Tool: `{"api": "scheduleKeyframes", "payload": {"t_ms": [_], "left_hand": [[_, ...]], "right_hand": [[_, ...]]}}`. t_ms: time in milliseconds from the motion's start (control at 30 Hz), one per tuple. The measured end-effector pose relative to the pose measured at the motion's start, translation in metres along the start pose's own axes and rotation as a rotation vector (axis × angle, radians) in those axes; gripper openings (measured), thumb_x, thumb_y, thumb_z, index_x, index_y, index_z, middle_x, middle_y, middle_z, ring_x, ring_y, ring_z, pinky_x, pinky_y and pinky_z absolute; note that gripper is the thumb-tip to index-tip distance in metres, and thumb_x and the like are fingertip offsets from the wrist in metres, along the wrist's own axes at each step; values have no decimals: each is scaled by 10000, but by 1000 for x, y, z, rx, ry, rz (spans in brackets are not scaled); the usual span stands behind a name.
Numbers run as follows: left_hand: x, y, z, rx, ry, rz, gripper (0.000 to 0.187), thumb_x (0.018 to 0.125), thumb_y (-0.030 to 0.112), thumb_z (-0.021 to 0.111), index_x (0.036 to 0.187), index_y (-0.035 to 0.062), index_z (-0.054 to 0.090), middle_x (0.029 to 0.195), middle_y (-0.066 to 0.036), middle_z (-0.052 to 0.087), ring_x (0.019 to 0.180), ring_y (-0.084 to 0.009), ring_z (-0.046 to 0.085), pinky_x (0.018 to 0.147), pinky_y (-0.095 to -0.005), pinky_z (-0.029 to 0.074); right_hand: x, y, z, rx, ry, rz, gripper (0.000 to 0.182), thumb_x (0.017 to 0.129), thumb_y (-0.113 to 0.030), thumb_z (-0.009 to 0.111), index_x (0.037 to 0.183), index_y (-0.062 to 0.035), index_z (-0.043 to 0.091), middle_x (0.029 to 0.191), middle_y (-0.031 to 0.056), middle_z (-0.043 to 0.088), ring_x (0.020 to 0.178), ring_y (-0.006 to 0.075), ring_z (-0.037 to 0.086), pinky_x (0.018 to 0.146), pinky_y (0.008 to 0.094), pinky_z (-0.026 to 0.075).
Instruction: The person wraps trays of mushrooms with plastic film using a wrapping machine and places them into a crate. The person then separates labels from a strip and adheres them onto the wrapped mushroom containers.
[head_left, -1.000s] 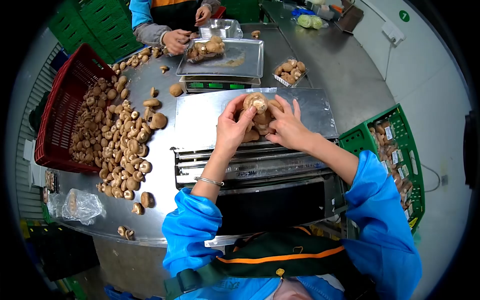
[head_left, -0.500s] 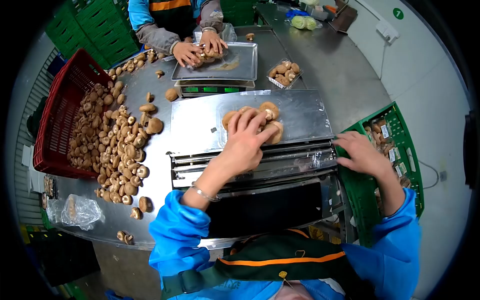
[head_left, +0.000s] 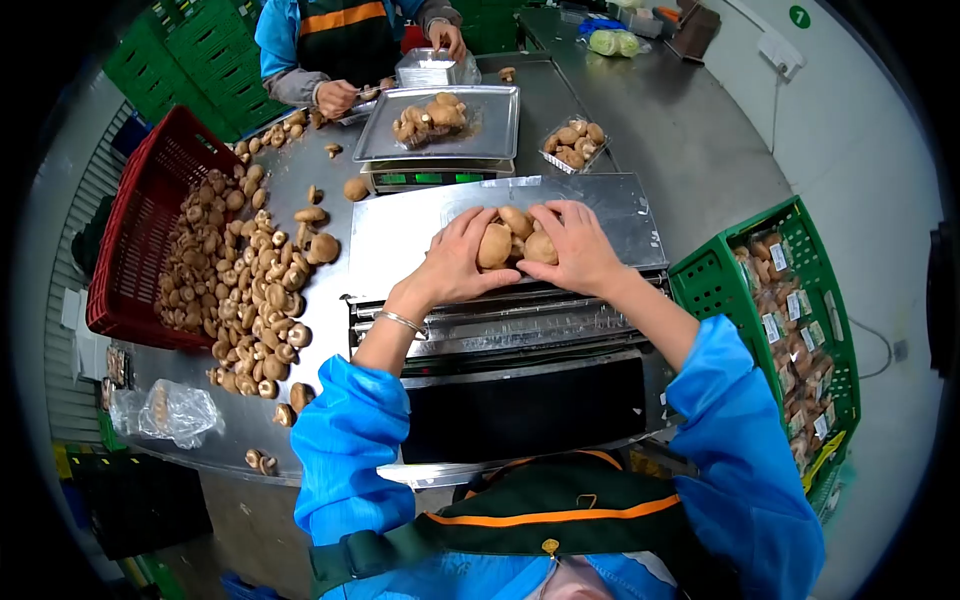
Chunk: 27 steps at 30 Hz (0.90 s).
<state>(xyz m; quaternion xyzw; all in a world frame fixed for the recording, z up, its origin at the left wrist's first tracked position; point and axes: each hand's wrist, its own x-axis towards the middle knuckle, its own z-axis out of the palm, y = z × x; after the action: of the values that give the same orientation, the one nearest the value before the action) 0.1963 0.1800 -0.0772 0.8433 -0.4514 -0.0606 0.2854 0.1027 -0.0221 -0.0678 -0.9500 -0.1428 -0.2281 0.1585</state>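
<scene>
A small group of brown shiitake mushrooms sits on the metal top of the wrapping machine. My left hand cups the group from the left, fingers curved around the caps. From the right, my right hand presses in with its thumb along the near side. Whether a tray lies under these mushrooms is hidden by my hands. Metal rollers and a black plate lie between the mushrooms and my body.
Loose mushrooms spill from a red crate on the left. Ahead, a scale bears mushrooms on a metal tray; a co-worker's hand is at white containers. A filled punnet stands right of it. A green crate holds labelled packs.
My right hand has come from beside the green crate to the mushrooms. My left hand has shifted from atop them to their left side. The co-worker's hands have left the mushrooms on the scale.
</scene>
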Motion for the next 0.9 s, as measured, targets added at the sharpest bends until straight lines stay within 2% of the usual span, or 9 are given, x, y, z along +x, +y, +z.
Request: {"api": "scheduleKeyframes", "payload": {"t_ms": [167,233,267,333,367,533,667,800,900], "left_hand": [[-31,13,-6,54,378,60,916,661,435,726,1348,58,252,1299,-234,326,1216,-395,293,1004,-464,236],[-75,25,-21,73,442,-147,674,724,307,693,1268,42,396,1149,-201,431,1076,-337,398,936,-436,288],[-99,21,-21,279,475,-245,473,735,243,691,1135,48,530,998,-130,519,992,-294,439,880,-391,318],[-134,21,-20,405,444,-394,276,746,219,672,970,64,626,877,-86,543,888,-257,459,862,-393,275],[-138,22,-17,425,431,-398,245,742,217,673,935,70,640,856,-81,545,870,-253,462,846,-393,282],[-142,38,-8,629,407,-489,260,744,327,656,759,69,684,747,-93,557,828,-249,471,793,-396,298],[-131,30,15,545,395,-445,404,699,419,668,630,22,664,708,-134,585,781,-281,484,763,-414,314],[-110,9,17,260,213,-477,289,691,314,678,637,32,648,569,-99,565,600,-223,529,649,-362,383],[-136,24,-43,-563,37,-689,198,743,170,547,605,28,561,508,-5,452,463,-79,379,418,-241,299]], "right_hand": [[-26,6,-10,41,-93,188,1070,603,-517,718,1361,-17,152,1358,214,222,1268,358,212,1033,441,199],[-51,7,-42,93,-23,309,1009,612,-424,730,1355,-15,184,1341,200,268,1243,345,262,1024,436,222],[-64,6,-62,19,-5,442,823,642,-339,722,1306,-49,330,1245,172,406,1155,320,390,983,411,290],[-109,32,-68,64,55,673,233,743,-226,646,916,-73,624,839,77,601,814,247,547,782,369,405],[-117,29,-72,28,46,687,158,764,-226,626,786,-70,635,758,53,586,743,236,522,698,361,392],[-125,6,-70,-402,-89,623,296,764,-374,605,690,-93,663,734,102,562,757,288,499,710,420,349],[-113,-11,-45,-424,-295,560,379,755,-452,577,707,-94,692,786,119,573,819,303,501,740,423,342],[-115,18,-21,153,-86,646,262,750,-285,629,632,-52,624,468,48,463,389,215,415,406,335,326],[-121,-17,-86,1172,-179,1237,215,812,-137,585,630,-87,480,520,-53,396,388,18,289,333,204,195]]}}
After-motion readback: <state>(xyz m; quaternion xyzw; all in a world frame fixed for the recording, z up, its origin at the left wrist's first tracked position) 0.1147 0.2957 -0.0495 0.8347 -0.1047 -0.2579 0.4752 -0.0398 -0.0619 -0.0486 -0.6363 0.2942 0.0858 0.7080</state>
